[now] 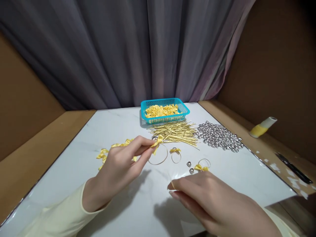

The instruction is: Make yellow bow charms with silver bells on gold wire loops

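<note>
Between thumb and fingertips, my left hand [120, 164] pinches a yellow ribbon bow [158, 141]. A thin gold cord loop [159, 163] hangs from this bow, and a silver bead shows partly behind my fingertips. My right hand [209, 194] is closed in a pinch lower on the right, with a thin gold cord [172, 184] at its fingertips; whether it joins the left hand's loop is unclear. Near it lie a small bow with a gold ring [175, 150], another bow with a loop [201, 168] and two loose silver heart-shaped beads [189, 164].
A blue basket [165, 119] of yellow bows stands at the back. Before it lies a heap of gold cords [176, 133], with a pile of silver beads [219, 136] to the right. More bows [102, 154] lie left. On the right ledge are a yellow-white tube [263, 127] and a black knife-like tool [293, 168].
</note>
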Available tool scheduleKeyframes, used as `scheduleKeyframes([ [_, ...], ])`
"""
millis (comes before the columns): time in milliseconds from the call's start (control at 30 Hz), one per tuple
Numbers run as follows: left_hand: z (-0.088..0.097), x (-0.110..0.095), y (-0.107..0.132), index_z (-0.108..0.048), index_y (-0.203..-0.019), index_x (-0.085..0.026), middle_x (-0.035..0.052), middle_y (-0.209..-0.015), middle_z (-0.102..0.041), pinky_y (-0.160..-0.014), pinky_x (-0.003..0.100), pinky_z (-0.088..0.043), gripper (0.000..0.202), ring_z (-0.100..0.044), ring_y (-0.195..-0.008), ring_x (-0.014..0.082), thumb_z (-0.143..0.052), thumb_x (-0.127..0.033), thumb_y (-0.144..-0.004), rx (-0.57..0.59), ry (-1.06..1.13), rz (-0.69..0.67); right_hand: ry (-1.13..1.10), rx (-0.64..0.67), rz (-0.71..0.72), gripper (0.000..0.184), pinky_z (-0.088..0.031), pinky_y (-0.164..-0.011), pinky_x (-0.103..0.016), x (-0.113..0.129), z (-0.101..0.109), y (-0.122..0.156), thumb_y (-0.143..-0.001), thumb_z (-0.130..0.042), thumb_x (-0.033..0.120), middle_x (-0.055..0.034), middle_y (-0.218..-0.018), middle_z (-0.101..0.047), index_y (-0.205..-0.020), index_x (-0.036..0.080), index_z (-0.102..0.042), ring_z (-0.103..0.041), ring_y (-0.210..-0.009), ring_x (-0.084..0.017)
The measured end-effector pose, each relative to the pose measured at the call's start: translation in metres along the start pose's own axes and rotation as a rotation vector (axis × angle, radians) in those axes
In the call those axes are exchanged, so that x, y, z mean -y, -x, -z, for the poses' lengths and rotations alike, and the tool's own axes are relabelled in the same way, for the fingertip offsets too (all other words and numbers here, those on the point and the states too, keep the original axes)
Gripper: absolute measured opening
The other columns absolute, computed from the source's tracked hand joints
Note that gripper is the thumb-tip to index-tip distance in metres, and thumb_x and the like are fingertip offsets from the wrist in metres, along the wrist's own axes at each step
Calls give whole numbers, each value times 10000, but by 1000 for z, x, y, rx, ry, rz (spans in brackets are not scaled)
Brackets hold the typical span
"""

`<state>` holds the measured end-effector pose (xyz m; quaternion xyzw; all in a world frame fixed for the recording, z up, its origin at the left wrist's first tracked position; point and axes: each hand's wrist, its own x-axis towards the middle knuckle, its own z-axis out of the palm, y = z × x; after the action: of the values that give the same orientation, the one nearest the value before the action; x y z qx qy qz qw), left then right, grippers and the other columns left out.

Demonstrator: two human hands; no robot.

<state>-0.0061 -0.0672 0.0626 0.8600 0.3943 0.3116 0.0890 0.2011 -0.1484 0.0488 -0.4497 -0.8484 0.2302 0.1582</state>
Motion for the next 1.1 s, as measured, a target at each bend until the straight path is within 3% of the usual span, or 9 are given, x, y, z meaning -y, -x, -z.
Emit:
scheduleKeyframes([
  [133, -2, -2, 0, -580, -972, -194, -10, -809, -756, -581, 208, -547, 84, -678, -612, 103, -550, -174, -896, -18, -13, -53, 15, 16, -19, 194, -333, -526, -258, 3, 1, 12, -966, -381, 207, 12, -682, -582, -813, 223, -499, -492, -564, -139],
  [267, -1, -4, -5, -616, -875, -200, -19, -799, -761, -579, 164, -549, 8, -707, -657, 105, -612, -195, -871, 18, 245, 25, 13, 54, -41, 184, -341, -537, -252, -9, -7, 14, -946, -415, 182, 4, -708, -607, -804, 212, -528, -512, -581, -136],
  [367, 0, -4, -5, -638, -832, -199, -18, -743, -762, -523, 166, -546, 41, -720, -633, 126, -620, -211, -867, 9, 362, 33, -53, -24, -98, 210, -359, -589, -254, -26, -16, 12, -950, -386, 162, -9, -747, -631, -844, 202, -563, -551, -636, -141],
  [533, -7, 3, 2, -647, -956, -202, -18, -812, -764, -526, 167, -549, 157, -700, -617, 102, -623, -102, -838, -224, 132, -266, -424, -172, -246, 316, -375, -606, -242, -61, -36, 17, -981, -388, 325, -7, -672, -599, -797, 180, -600, -535, -609, -128],
  [600, -9, 6, 3, -648, -968, -212, -26, -811, -763, -522, 165, -550, 183, -692, -602, 96, -623, -91, -832, -238, 128, -294, -579, -237, -290, 370, -367, -595, -244, -73, -44, 23, -971, -415, 403, -1, -622, -582, -766, 171, -617, -485, -556, -117],
  [733, -7, 3, -3, -658, -852, -208, -13, -784, -771, -551, 167, -581, 41, -718, -622, 124, -656, -173, -833, -113, 354, -70, -853, -321, -367, 400, -297, -505, -240, -89, -55, 35, -925, -481, 503, 39, -474, -487, -860, 162, -681, -322, -452, -98],
  [867, -2, -1, -10, -638, -781, -204, 3, -769, -782, -606, 160, -596, 71, -750, -733, 171, -695, -227, -817, 72, 757, 225, -937, -418, -400, 391, -344, -577, -248, -93, -52, 40, -905, -529, 503, 49, -430, -442, -814, 165, -702, -349, -461, -98],
  [1000, -3, -2, -12, -635, -778, -204, 8, -764, -783, -645, 181, -605, 71, -751, -753, 179, -679, -220, -831, 89, 848, 259, -923, -333, -365, 393, -369, -593, -246, -88, -48, 43, -902, -555, 470, 39, -414, -430, -720, 158, -711, -402, -474, -104],
  [1100, -7, -1, -9, -672, -798, -218, -33, -785, -779, -649, 106, -571, 68, -742, -742, 116, -701, -157, -800, -47, 726, 183, -892, -164, -213, 429, -341, -520, -237, -79, -49, 44, -913, -532, 478, 33, -428, -443, -740, 141, -734, -393, -431, -92],
])
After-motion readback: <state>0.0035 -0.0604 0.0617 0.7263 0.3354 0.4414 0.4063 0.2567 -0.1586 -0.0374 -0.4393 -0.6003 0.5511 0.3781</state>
